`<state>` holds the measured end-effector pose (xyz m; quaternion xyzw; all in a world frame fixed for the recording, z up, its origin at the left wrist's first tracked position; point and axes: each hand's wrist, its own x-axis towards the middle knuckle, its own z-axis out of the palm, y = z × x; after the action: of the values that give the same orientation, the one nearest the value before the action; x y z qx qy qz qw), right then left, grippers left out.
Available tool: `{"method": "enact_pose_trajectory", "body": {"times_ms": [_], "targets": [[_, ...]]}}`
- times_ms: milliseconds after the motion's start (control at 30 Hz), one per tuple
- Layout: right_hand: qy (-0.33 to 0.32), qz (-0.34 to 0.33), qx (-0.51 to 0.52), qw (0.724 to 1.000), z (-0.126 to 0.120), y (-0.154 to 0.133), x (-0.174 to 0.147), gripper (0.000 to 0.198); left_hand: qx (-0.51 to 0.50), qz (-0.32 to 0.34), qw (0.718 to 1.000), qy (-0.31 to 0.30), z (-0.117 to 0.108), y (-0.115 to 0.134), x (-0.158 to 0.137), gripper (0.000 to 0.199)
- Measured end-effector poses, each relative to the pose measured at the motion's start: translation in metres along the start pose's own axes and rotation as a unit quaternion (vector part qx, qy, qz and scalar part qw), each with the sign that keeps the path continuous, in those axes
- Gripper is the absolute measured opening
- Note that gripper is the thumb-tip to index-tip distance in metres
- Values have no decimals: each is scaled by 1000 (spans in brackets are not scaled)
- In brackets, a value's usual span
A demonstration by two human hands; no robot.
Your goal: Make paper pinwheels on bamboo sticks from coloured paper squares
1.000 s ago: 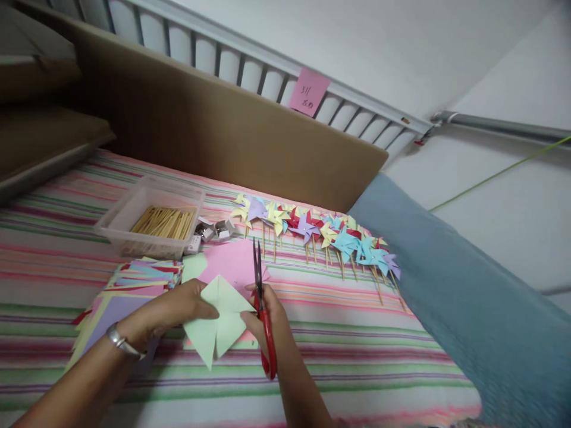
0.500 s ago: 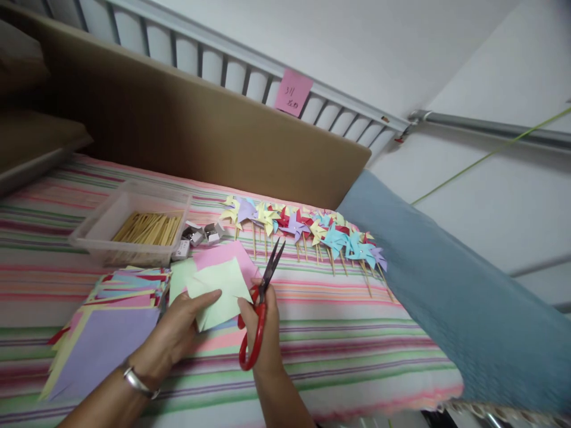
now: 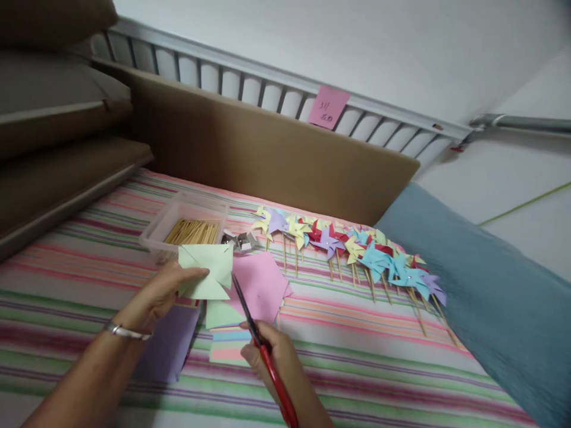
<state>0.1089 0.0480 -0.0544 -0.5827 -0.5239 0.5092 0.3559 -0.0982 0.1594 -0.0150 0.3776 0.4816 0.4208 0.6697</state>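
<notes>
Striped cloth (image 3: 379,368), plastic box (image 3: 154,238) far left.
Right hand (image 3: 279,351) grips red-handled scissors (image 3: 276,377), blades (image 3: 244,304) looking narrow; left hand (image 3: 165,288) pinches pale green paper square (image 3: 216,279), near side of box. Best: hold paper taut, follow corner diagonal, stop short of centre.

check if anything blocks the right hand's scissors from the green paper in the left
Nothing visible stands between the scissors in the right hand and the green paper in the left hand; the blade tips are beside its edge.
</notes>
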Motion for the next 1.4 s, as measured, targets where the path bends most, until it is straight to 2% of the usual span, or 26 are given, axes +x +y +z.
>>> {"method": "enact_pose_trajectory", "body": {"times_ms": [100,300,500,633,1167,1400], "targets": [[-32,20,-34,999,3,-3,-5,35,8,-19,1000,-14,-4,5,-3,47],[-55,42,-75,995,4,-5,-8,37,18,-22,999,-38,-8,3,-1,46],[-56,57,-85,993,6,-6,-8,40,17,-19,999,-39,-9,4,-2,48],[-50,54,-66,995,7,-5,-7,34,34,-30,998,-47,-9,2,-2,50],[-51,52,-64,995,9,-10,-6,33,24,-46,998,-39,-2,2,-3,45],[-51,72,-58,994,11,-5,-5,32,19,-41,998,-48,-2,2,-4,43]]}}
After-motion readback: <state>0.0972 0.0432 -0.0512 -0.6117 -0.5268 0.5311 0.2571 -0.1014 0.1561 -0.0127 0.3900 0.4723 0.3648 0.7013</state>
